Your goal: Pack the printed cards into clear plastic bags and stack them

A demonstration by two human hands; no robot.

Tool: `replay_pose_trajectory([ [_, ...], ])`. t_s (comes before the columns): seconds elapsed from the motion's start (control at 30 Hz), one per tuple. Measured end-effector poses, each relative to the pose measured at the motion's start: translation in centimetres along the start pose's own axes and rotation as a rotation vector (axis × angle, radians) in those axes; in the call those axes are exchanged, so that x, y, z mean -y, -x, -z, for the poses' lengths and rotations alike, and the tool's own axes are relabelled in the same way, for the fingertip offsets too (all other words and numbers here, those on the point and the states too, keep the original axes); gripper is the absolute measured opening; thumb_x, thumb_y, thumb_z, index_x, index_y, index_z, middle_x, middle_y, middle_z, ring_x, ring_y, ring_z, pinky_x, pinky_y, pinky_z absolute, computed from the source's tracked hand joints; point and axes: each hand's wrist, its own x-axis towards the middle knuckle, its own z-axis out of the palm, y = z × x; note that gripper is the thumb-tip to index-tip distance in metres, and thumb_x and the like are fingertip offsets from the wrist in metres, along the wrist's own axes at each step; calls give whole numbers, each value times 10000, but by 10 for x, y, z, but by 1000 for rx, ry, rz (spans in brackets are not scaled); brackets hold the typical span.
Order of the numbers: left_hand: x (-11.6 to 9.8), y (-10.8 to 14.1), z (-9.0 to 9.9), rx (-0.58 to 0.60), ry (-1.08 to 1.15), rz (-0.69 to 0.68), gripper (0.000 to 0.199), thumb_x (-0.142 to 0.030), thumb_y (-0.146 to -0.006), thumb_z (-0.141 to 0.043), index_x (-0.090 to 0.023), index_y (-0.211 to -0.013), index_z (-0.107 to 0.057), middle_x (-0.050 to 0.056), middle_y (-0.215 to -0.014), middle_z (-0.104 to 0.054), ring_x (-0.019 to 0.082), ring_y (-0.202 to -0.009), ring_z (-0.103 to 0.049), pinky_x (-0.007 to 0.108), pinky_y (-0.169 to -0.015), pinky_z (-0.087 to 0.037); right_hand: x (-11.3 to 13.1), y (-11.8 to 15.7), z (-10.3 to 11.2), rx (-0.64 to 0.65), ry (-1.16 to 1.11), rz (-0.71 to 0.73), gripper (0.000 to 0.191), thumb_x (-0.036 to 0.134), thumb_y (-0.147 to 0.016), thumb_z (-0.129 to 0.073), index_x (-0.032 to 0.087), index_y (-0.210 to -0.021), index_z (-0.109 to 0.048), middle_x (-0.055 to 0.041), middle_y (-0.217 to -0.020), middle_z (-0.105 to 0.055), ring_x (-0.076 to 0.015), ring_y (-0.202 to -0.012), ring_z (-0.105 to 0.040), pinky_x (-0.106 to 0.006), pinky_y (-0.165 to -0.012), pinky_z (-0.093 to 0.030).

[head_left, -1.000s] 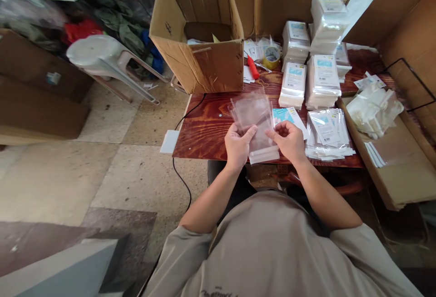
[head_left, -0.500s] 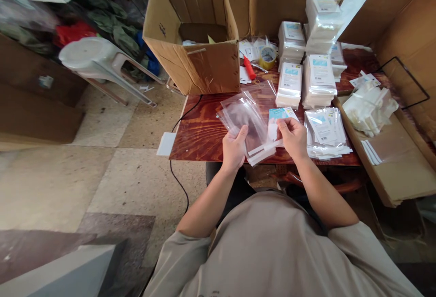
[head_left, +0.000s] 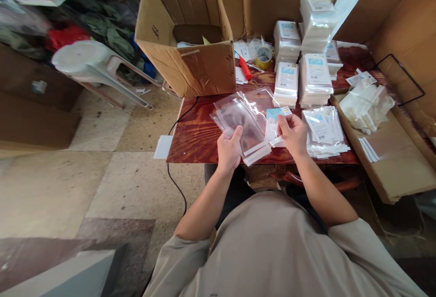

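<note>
My left hand (head_left: 230,148) is closed around a small fanned bunch of clear plastic bags (head_left: 247,126), thumb on top, their white strips towards me. Just right of it, my right hand (head_left: 292,133) pinches the edge of a single clear plastic bag (head_left: 260,96), which lies partly behind the bunch. Beneath that bag and the right fingers, a blue and white printed card (head_left: 272,114) shows on the table; the fingers cover part of it. Beside my right hand lies a loose pile of bagged cards (head_left: 322,129).
Stacks of bagged cards (head_left: 315,81) stand at the back of the red-brown table (head_left: 197,126). An open cardboard box (head_left: 207,70) is at the back left, near a tape roll (head_left: 263,56) and a red-handled tool (head_left: 245,68). A shallow cardboard tray (head_left: 405,160) with crumpled plastic lies right.
My right hand has drawn the single clear bag slightly away from the bunch, so more of it shows. The whole view has shifted a little.
</note>
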Motion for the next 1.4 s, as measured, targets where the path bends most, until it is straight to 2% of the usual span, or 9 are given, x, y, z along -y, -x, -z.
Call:
replay_pose_trajectory([
  [0.3, -14, -5, 2, -30, 98, 13, 404, -411, -715, -984, -175, -924, -732, 28, -939, -762, 149, -887, -733, 279, -858, -604, 1, -2, 5, -18, -17, 45, 437, 621, -891, -795, 221, -866, -619, 31, -656, -615, -116, -531, -588, -251, -522, -493],
  [0.53, -33, -8, 12, -32, 111, 56, 411, -403, -725, -997, -183, -947, -731, 10, -909, -760, 141, -790, -727, 286, -806, -623, 0, -5, 13, -79, 167, 157, 330, 540, -965, -733, 223, -918, -655, -7, -795, -683, -142, -638, -635, -281, -613, -509],
  [0.67, -34, -1, 3, 110, 221, 208, 424, -351, -728, -999, -165, -1023, -759, 45, -955, -789, 179, -821, -753, 320, -849, -639, 2, 3, 2, 201, 188, 196, 381, 590, -997, -683, 215, -927, -693, -30, -851, -695, -174, -780, -643, -289, -686, -499],
  [0.77, -29, 1, -4, 170, 277, 292, 412, -322, -750, -985, -148, -1045, -757, 59, -983, -798, 188, -843, -764, 338, -897, -640, 8, 10, -10, 381, 57, 128, 516, 709, -977, -655, 204, -875, -668, -10, -768, -606, -156, -706, -552, -284, -635, -443],
  [0.93, -25, 0, -9, 95, 279, 155, 427, -343, -743, -993, -174, -1038, -733, 42, -1002, -799, 184, -907, -768, 333, -947, -621, 17, 14, -20, 534, 1, 66, 507, 711, -973, -668, 207, -1028, -695, -30, -876, -690, -187, -812, -630, -298, -723, -492],
  [1.1, -33, -6, 7, 169, 197, -3, 479, -266, -735, -964, -228, -1136, -707, 61, -1182, -771, 242, -1142, -740, 366, -1037, -576, 17, 1, -24, 517, 391, 406, 225, 386, -1027, -644, 188, -1066, -747, -58, -966, -785, -223, -862, -709, -326, -778, -511],
  [1.23, -36, 0, 28, 28, 82, -94, 549, -214, -684, -937, -258, -1174, -694, 50, -1296, -715, 238, -1310, -655, 322, -1084, -514, 22, -4, -33, 370, 770, 703, 301, 224, -1089, -489, 176, -1222, -755, -101, -1165, -787, -256, -1044, -716, -355, -855, -512],
  [1.33, -34, 15, 25, 173, 51, 32, 570, -366, -762, -905, -264, -1274, -674, 73, -1336, -699, 247, -1267, -672, 346, -1036, -538, 31, 16, -53, 374, 1031, 729, 318, 197, -1106, -464, 161, -1215, -760, -128, -1157, -761, -273, -1026, -688, -377, -790, -500],
  [1.4, -30, 18, 17, 161, 19, 85, 425, -451, -827, -852, -211, -1135, -685, 74, -1128, -734, 220, -1052, -720, 324, -915, -563, 38, 36, -66, 473, 1120, 725, 293, 176, -1085, -497, 146, -1220, -755, -143, -1152, -744, -288, -1025, -671, -392, -758, -501],
])
